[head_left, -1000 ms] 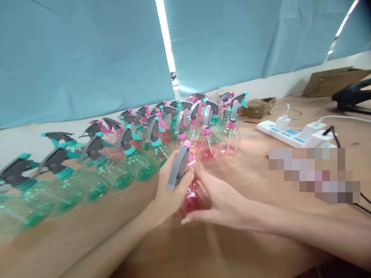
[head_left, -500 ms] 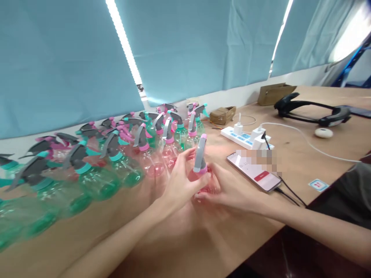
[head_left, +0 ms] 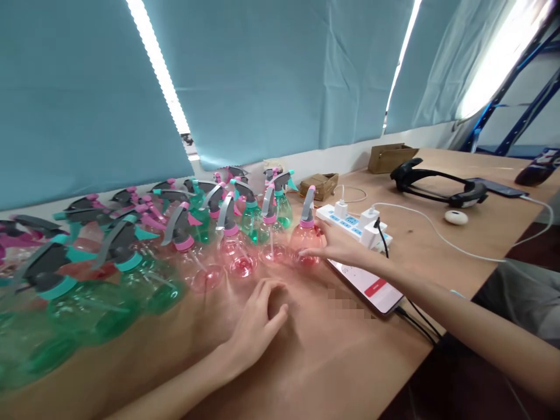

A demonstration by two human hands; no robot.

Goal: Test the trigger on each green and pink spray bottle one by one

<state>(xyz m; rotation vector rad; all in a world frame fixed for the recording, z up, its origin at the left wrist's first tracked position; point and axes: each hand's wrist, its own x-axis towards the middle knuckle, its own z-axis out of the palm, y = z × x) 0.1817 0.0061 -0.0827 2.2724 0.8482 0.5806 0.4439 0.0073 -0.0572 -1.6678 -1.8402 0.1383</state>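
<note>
A pink spray bottle (head_left: 306, 233) with a grey trigger and pink collar stands upright on the wooden table (head_left: 315, 361), at the right end of a row of bottles. My right hand (head_left: 336, 248) reaches forward and wraps round its right side. My left hand (head_left: 258, 324) rests on the table nearer me, fingers loosely curled, holding nothing. Several pink and green spray bottles (head_left: 175, 233) stand in rows to the left, up to the wall.
A phone (head_left: 367, 286) with a cable lies just right of my right hand. Behind it sits a white power strip (head_left: 352, 224) with chargers. Farther right are a black headset (head_left: 437, 184), a small white puck (head_left: 455, 217) and cardboard boxes (head_left: 389, 156). Blue curtains hang behind.
Both hands held the pink bottle close in front of me. Now my right hand has set it forward at the end of the row, and my left hand has let go and dropped to the table.
</note>
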